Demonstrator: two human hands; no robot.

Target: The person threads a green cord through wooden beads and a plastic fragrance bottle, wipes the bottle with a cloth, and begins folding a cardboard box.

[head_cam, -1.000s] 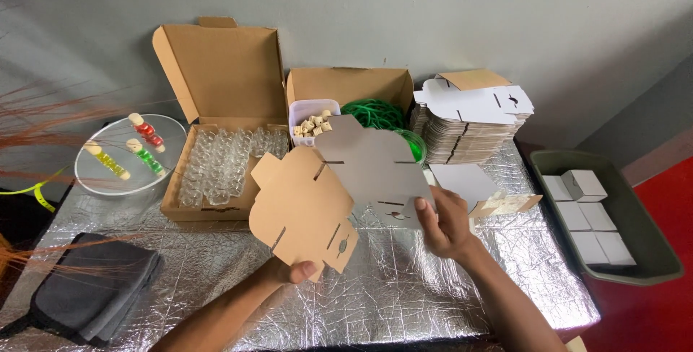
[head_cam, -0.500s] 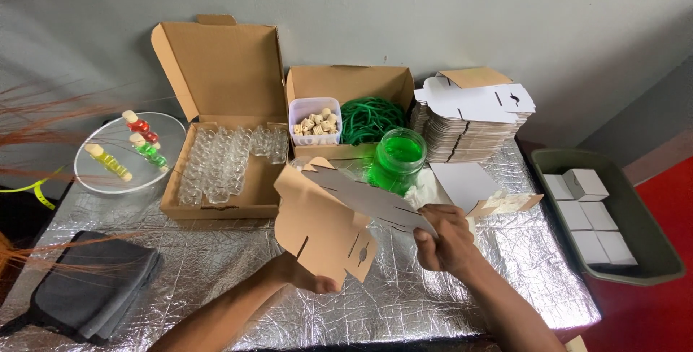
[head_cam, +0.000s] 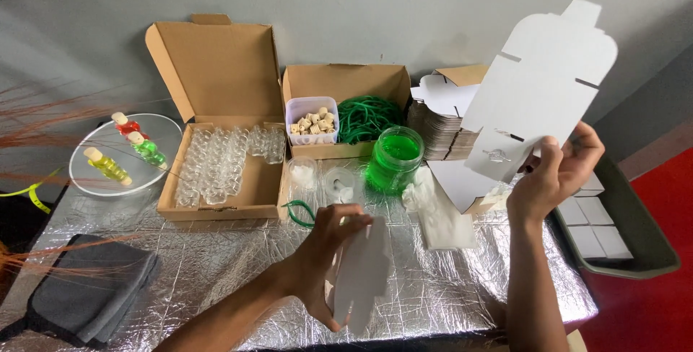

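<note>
Over the foil table [head_cam: 216, 265], each grip pinches one flat box blank [head_cam: 541, 85]; neither folded yet, finished boxes [head_cam: 595, 211] below the right hand [head_cam: 552, 179]

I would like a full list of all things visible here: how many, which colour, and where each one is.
flat box blank: one, white, raised at right in the right hand
second box blank: one, white, near table edge, in the left hand
open carton of small glass bottles: one, brown, back left
smaller carton: one, brown, back centre, holds tub of corks and green cord
jar: one, green, centre
stack of blanks: one, white and brown, back right
glass plate: one, clear, left, with three bottles, red, green, yellow
folded cloth: one, dark grey, front left
tray: one, grey-green, right, holds white boxes
foil table cover: silver
left hand: one
right hand: one
</note>
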